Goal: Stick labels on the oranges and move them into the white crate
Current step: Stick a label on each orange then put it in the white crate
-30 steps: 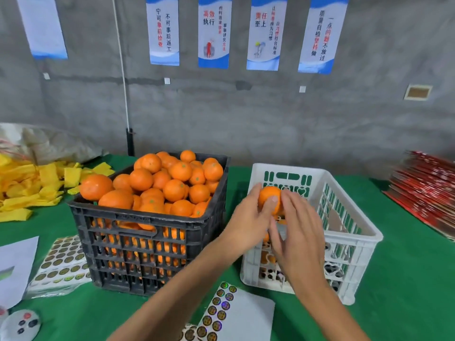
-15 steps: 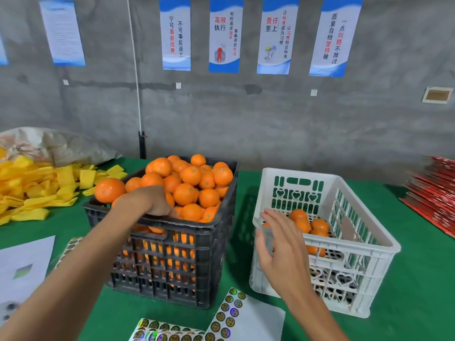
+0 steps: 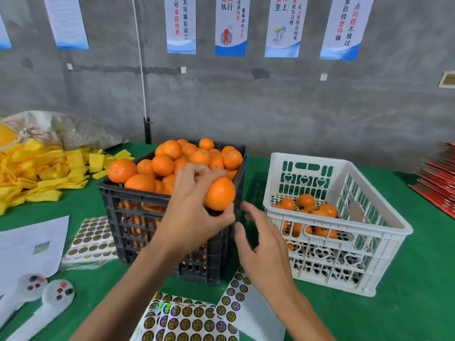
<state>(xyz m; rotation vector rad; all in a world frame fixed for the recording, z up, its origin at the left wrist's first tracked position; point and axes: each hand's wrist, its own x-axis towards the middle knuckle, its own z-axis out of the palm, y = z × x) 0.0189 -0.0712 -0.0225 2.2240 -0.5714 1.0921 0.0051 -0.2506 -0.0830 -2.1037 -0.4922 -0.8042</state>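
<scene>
Head view: left hand [image 3: 194, 212] has come out of the black crate [image 3: 138, 217] since half a second ago, fingers [image 3: 209, 173] curled round a fresh orange [image 3: 219, 196], so labelling comes next. Right hand [image 3: 263, 252] empty, fingers spread, just beside it, above the sticker sheet [image 3: 192, 323]. White crate [image 3: 384, 217] right.

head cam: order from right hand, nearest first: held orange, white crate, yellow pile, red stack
1. held orange, just up-left of the right hand, gripped by left hand.
2. white crate, to its right.
3. and 4. red stack, far right, and yellow pile, far left: too close to call.
</scene>
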